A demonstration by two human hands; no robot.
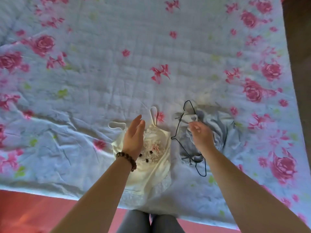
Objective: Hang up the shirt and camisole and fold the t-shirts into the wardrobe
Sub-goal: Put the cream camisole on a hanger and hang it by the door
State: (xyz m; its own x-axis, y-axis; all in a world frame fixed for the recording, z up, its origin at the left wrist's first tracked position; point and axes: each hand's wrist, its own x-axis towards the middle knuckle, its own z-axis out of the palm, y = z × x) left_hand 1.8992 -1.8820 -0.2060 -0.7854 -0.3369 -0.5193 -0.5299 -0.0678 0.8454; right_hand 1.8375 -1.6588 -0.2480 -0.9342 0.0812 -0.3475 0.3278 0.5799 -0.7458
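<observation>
Pale floral quilt [117, 73] with pink roses is covering the bed and filling most of the view; red floor [25, 212] is showing along the near edge at bottom left. Left forearm is reaching in from bottom centre and wearing a brown bead bracelet [127, 158] at the wrist. Left hand [133, 139] is hovering flat over the upper left part of the camisole, fingers straight and together, gripping nothing. Cream camisole [154, 167] is lying face up on the quilt close to the near edge, hem hanging over toward the person, thin straps [154, 115] pointing away, a small red-checked bow [155, 147] and dark beads sitting on the chest. Just right of it a dark wire hanger [172, 137] is lying on the quilt, partly tangled in the crumpled grey shirt [218, 130], one hooked end sticking out at the near side. Right hand [201, 133] is hanging over that shirt, fingers loosely curled near a fold of the fabric; blurry, cannot tell if it is pinching the cloth or not. Person's legs [134, 222] in grey are showing at bottom centre, standing against the bed.
</observation>
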